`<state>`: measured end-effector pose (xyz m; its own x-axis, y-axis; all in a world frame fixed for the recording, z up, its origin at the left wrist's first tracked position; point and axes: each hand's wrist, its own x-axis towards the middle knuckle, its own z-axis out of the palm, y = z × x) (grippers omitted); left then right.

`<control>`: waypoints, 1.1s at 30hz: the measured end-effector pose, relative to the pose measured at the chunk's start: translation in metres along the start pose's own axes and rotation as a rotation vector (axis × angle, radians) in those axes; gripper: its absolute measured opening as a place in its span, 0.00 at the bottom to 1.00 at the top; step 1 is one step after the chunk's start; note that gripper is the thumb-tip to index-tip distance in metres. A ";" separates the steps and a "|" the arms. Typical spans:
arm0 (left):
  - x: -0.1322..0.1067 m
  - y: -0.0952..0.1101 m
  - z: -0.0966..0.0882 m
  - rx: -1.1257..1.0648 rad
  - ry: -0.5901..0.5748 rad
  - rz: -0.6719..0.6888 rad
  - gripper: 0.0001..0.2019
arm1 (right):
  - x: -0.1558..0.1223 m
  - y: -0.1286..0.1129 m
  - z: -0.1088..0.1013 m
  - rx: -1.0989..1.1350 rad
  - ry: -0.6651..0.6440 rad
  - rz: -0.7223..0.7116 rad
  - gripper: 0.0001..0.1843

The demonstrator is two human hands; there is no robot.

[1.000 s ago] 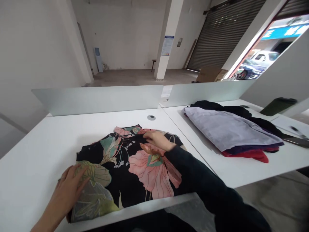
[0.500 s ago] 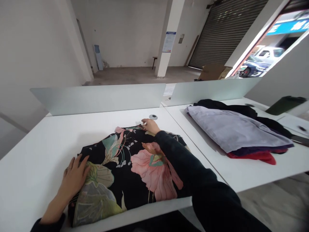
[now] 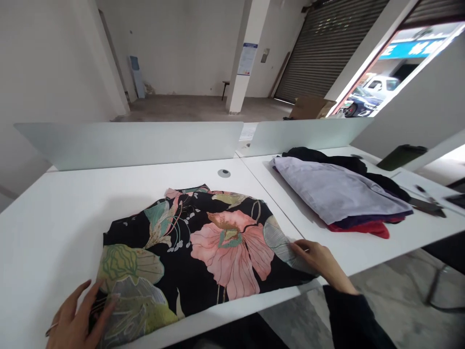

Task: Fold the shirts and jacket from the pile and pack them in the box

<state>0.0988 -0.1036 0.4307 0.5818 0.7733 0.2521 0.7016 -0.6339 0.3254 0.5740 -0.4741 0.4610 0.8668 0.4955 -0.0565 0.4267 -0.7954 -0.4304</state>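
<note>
A black garment with a large pink flower print (image 3: 232,252) lies spread on the white table in front of me, its lower edge near the table's front edge. My left hand (image 3: 78,315) rests at its lower left corner, fingers spread over the green and grey leaf pattern. At the right edge, my right hand (image 3: 321,261) has thumb and fingers closed on the cloth near the grey printed leaf. The garment's upper edge is uneven, with a small raised piece at the top.
A stack of folded clothes, with a pale lilac piece (image 3: 330,186) on top, sits on the right-hand table. Frosted dividers (image 3: 145,145) run along the back. A cable hole (image 3: 224,173) lies beyond the garment. A dark green bin-like object (image 3: 401,157) is far right.
My right hand has moved from the garment's top edge down to its right edge. My left hand has slid down toward the lower left corner. The view has shifted slightly right.
</note>
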 end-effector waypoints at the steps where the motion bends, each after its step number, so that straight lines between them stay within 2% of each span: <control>1: 0.001 0.012 0.002 0.011 0.019 0.061 0.28 | -0.008 -0.002 0.002 0.020 -0.007 0.010 0.22; 4: 0.009 0.058 0.007 0.001 -0.036 0.274 0.26 | -0.020 -0.015 0.008 0.052 -0.015 -0.021 0.21; 7: 0.021 0.115 0.013 0.001 -0.103 0.441 0.25 | -0.021 -0.030 0.009 0.107 -0.015 -0.062 0.21; 10: 0.038 0.170 0.020 0.006 -0.217 0.577 0.26 | -0.022 -0.038 0.007 0.286 -0.043 -0.053 0.22; 13: 0.055 0.210 0.031 0.017 -0.347 0.591 0.28 | -0.024 -0.038 0.005 0.554 -0.064 -0.020 0.24; 16: 0.065 0.230 0.044 0.056 -0.468 0.514 0.31 | -0.022 -0.034 0.004 0.746 -0.073 0.075 0.27; 19: 0.066 0.235 0.054 0.070 -0.515 0.475 0.34 | -0.010 -0.034 0.005 0.766 -0.074 0.135 0.32; 21: 0.064 0.235 0.057 0.051 -0.503 0.478 0.34 | 0.000 -0.039 0.007 0.756 -0.105 0.110 0.36; 23: 0.061 0.233 0.055 0.014 -0.498 0.486 0.34 | 0.010 -0.048 0.011 0.775 -0.121 0.046 0.37; 26: 0.055 0.221 0.043 -0.078 -0.487 0.514 0.32 | 0.020 -0.072 0.014 0.876 -0.098 -0.010 0.32; 28: 0.047 0.203 0.029 -0.152 -0.482 0.509 0.31 | 0.022 -0.096 0.012 0.966 -0.093 -0.019 0.32; 30: 0.036 0.179 0.012 -0.242 -0.477 0.445 0.30 | 0.021 -0.129 0.007 1.009 -0.106 -0.075 0.32; 33: 0.016 0.138 -0.013 -0.416 -0.446 0.231 0.28 | 0.011 -0.196 0.007 0.919 -0.197 -0.303 0.29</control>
<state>0.1990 -0.1787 0.4916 0.8763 0.4815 -0.0159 0.3725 -0.6564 0.6560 0.4978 -0.3106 0.5389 0.6599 0.7491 0.0581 0.1840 -0.0861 -0.9791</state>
